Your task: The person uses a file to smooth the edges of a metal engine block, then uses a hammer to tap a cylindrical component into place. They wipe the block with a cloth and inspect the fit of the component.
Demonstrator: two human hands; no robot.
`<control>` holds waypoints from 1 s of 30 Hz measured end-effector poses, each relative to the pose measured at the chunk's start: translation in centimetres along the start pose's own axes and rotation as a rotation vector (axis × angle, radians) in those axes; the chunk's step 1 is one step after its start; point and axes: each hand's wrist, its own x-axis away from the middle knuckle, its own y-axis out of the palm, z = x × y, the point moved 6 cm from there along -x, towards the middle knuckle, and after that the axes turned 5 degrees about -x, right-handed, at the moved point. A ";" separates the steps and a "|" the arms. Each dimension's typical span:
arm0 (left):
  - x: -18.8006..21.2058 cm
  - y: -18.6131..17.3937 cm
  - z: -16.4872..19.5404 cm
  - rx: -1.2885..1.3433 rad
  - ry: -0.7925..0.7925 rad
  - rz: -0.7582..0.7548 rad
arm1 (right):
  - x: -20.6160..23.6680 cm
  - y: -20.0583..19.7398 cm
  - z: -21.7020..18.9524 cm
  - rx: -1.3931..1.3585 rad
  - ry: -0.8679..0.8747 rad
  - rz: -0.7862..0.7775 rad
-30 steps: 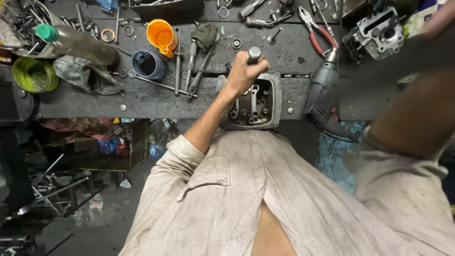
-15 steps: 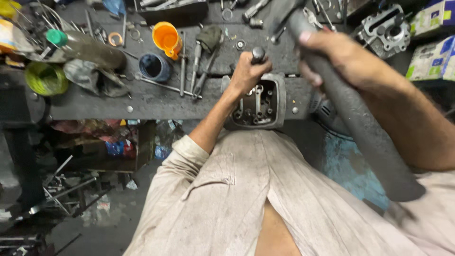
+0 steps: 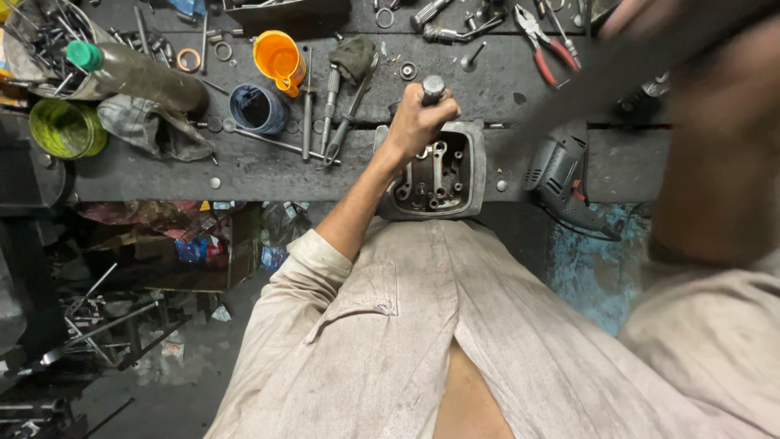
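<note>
**Punch held on the engine part, striking arm raised**

My left hand (image 3: pixel 418 122) is wrapped fully around a round-headed metal punch (image 3: pixel 433 88), fingers closed tight, its head poking just above my knuckles. Below my fingers sits the grey engine part (image 3: pixel 471 175) at the bench (image 3: pixel 244 167) edge. My right hand (image 3: pixel 650 24) is a raised blur; I cannot tell its grip. I judge this the striking step; next calls for a square blow, punch kept upright.
</note>
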 end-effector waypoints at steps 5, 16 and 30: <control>-0.1 0.2 -1.1 -0.037 0.000 -0.002 | 1.7 7.0 5.2 0.341 0.269 -0.402; -0.6 -1.8 1.6 0.135 -0.133 0.050 | 5.5 3.4 8.7 -0.181 0.560 -0.210; 5.9 -12.3 -3.3 -0.668 -0.304 0.296 | 10.3 1.4 23.6 0.764 0.491 0.078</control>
